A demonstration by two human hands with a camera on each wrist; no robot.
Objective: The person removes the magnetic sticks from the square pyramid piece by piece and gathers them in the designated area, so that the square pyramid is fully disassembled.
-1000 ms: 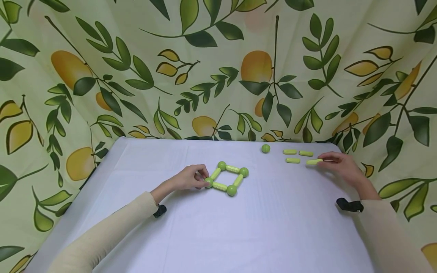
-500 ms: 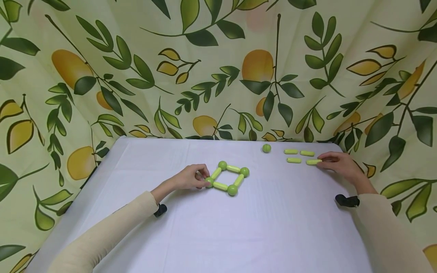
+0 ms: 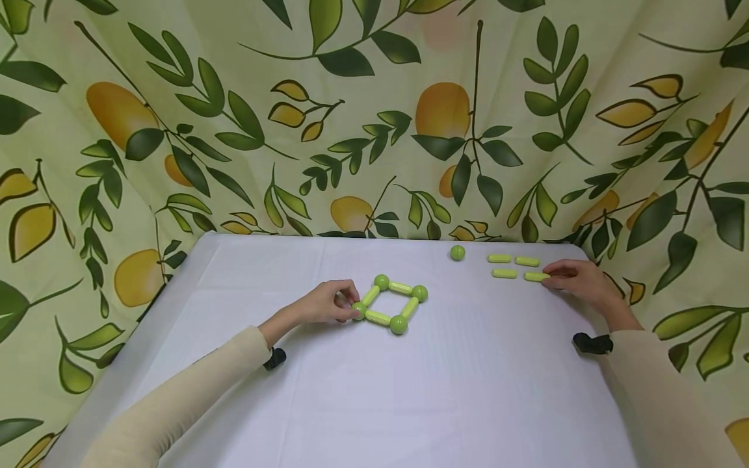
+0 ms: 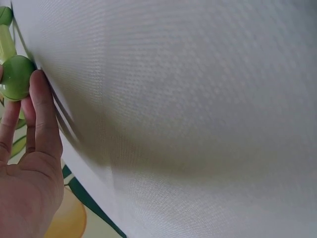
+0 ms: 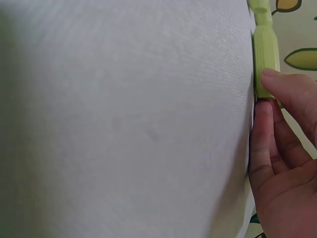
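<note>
I'd steady the green ball [image 4: 17, 78] the left hand [image 3: 326, 303] pinches; the right hand [image 3: 580, 284] seemingly pinches its nearest yellow-green rod [image 3: 534, 276].

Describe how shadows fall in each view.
Head: a soft shadow under the left sleeve; left wrist: a broad, soft-edged shadow across the white cloth beside the left hand; right wrist: a blurry dark band at picture left, a shadow beside the right hand.

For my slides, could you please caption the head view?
Left hand pinches a corner ball of a green square frame; right hand pinches a separate rod.
</note>
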